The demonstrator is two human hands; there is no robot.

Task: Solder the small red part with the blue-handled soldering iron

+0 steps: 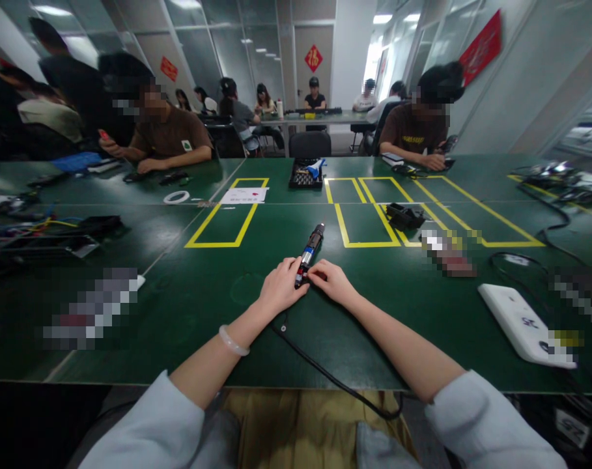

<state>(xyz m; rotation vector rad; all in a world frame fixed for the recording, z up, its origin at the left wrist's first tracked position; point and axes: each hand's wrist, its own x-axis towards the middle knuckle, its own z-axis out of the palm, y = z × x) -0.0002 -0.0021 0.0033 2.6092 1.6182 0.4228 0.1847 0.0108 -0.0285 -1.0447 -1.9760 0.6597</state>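
Dark device (312, 247): pointing forward
Left hand (282, 285): grasping the dark device's near end, seemingly steadying it
Right hand (333, 282): touching the dark device's right side, grip unclear

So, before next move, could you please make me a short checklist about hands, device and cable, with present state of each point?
1. Left hand on the device: ok, it holds the near end.
2. Right hand at the device: ok, its fingertips are at the near end.
3. Right fingertips' grip: cannot tell, the view is too small.
4. Sleeves back from the hands: ok, both end on the forearms.
5. Cable wholly on the table: not ok, it runs over the near edge.
6. Cable joined to the device: cannot tell, its upper end is near the left wrist.
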